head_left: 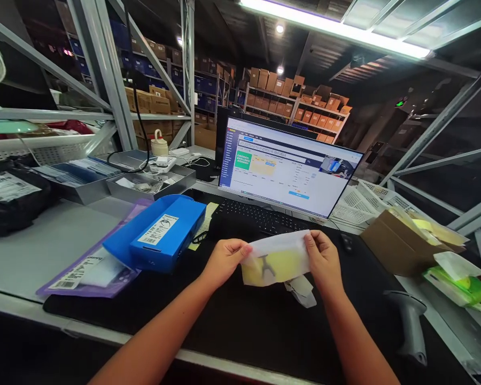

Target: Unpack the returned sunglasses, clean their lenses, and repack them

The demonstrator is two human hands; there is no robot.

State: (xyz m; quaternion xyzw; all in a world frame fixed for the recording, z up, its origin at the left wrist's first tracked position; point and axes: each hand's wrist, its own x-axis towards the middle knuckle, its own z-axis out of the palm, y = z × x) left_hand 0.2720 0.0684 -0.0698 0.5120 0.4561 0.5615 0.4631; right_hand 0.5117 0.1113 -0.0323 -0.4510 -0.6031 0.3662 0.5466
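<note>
Between my two hands a translucent frosted bag (288, 262) is stretched, with something yellow and a dark forked shape showing through it. My left hand (226, 262) pinches the bag's upper left corner. At its upper right edge my right hand (324, 259) grips it between thumb and fingers. Crumpled white paper or film (303, 291) lies on the black mat just below the bag. To the left of my left hand is a blue box (164, 232) with a white label, on top of a purple plastic bag (92, 275) that has a barcode label.
A monitor (284, 166) stands behind a black keyboard (256, 214), with a mouse (346, 242) on the right. A barcode scanner (411, 326) lies at the right edge, near a cardboard box (396, 243) and a tissue pack (459, 283). Grey trays (152, 182) and a black parcel (16, 195) are at left.
</note>
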